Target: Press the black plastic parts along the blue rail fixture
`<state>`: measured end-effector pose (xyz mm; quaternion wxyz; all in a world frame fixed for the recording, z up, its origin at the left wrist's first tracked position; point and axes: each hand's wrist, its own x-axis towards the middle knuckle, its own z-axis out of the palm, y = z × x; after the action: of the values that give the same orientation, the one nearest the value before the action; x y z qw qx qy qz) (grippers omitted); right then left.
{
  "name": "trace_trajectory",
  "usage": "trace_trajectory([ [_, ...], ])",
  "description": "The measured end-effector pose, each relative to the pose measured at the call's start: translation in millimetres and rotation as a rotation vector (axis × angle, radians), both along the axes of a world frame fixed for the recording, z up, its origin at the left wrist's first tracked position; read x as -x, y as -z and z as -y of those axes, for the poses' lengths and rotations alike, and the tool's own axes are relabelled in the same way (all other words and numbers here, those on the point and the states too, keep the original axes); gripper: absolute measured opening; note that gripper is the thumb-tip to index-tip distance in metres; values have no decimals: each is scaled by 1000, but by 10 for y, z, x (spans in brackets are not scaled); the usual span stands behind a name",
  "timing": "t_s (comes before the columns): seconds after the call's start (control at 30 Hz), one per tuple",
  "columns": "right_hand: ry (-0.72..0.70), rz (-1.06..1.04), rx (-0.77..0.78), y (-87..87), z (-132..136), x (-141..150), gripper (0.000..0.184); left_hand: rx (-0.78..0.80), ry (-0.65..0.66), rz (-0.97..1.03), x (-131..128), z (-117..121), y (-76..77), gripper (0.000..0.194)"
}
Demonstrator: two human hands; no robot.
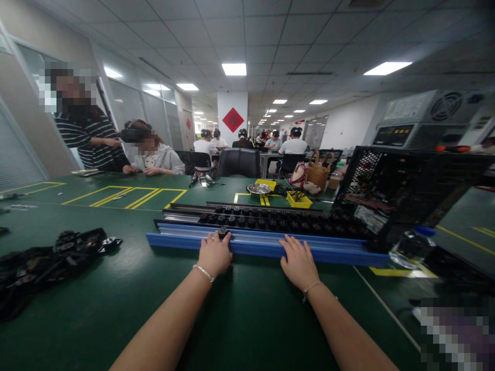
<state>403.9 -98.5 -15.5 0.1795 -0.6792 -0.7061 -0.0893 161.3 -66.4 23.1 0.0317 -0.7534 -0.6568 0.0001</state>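
A long blue rail (263,251) with a pale channel lies across the green table in front of me. My left hand (215,255) is over its left half, fingers bent and closed at a small round black part (223,231) in the channel; the thumb is mostly hidden. Farther right, my right hand (299,262) rests on the rail's front edge with its fingers apart and nothing in them. Just behind the blue rail, dark rails hold rows of similar black parts (251,222).
Black parts (65,252) are heaped at left. An open computer case (402,190) and a bottle with a blue cap (413,247) stand at right. Behind the rails are a metal bowl (259,189) and yellow trays (299,200). Two people are across the table at left.
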Motion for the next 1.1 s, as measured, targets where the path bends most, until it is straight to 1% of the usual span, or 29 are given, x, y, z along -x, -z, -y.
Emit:
trace_trajectory([
  [0.27,0,-7,16,-12,2,-2,48,59,-5,10,56,-16,-81,66],
  [0.6,1,-4,15,-1,0,-9,48,73,-20,-18,131,-29,-114,66],
  [0.87,11,-1,1,-5,9,-15,47,63,-23,-19,164,-56,-90,66],
  [1.1,19,-5,7,-10,16,-23,47,91,-32,-13,218,-90,-86,68],
])
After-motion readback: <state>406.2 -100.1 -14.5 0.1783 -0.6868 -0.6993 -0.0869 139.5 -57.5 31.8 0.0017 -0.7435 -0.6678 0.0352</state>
